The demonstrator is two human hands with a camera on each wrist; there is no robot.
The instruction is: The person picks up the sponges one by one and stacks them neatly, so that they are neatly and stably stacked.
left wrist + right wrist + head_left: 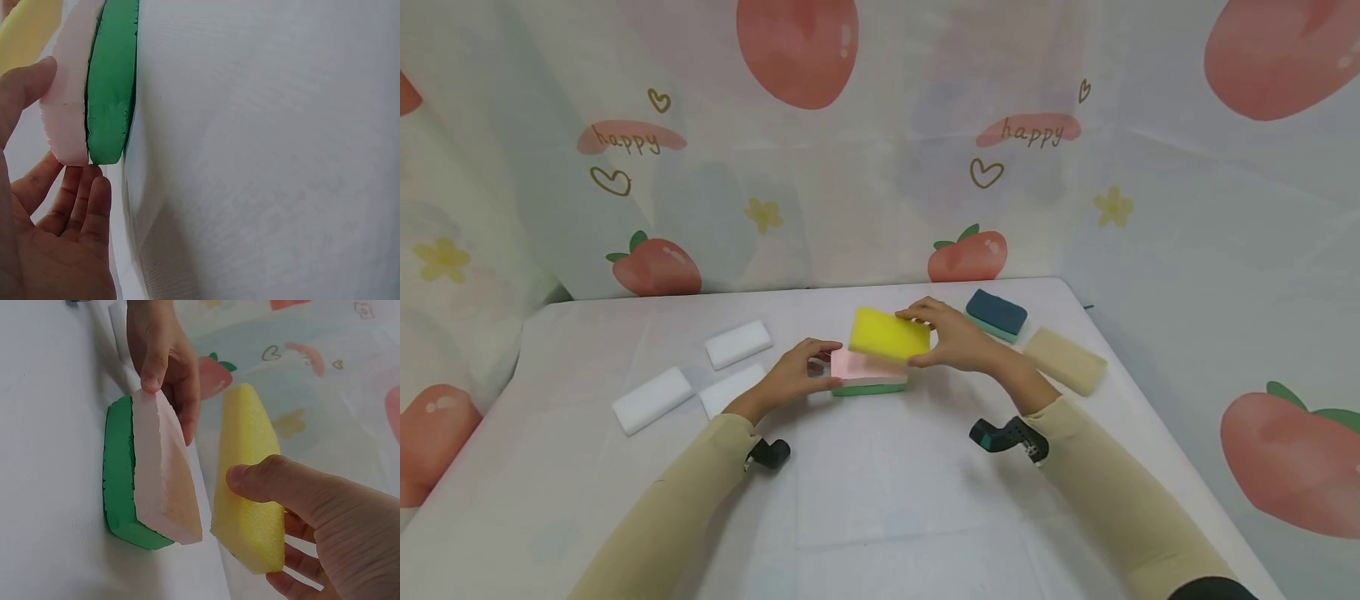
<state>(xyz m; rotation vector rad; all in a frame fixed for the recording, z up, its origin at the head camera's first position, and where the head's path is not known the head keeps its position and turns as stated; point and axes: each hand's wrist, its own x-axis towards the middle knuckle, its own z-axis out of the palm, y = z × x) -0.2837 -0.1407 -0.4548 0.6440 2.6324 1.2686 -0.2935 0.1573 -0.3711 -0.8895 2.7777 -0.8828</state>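
Note:
My right hand (961,340) grips a yellow sponge (886,333) by its right end, thumb on the near side and fingers on the far side. The sponge is tilted above a pink sponge-like block (859,367), with a gap between them in the right wrist view. That pink block lies on a green block (120,469), which rests on the table. At the left end of this stack, my left hand (790,375) holds the pink block between thumb and fingers. In the left wrist view, its fingertips (94,172) reach the ends of the pink and green blocks.
Several white blocks (652,401) lie on the white-covered table (880,500) to the left. Back right, a dark blue block (997,312) sits on a light green one (992,327). A beige block (1064,360) lies beside them. A fruit-printed curtain (880,192) stands behind the table.

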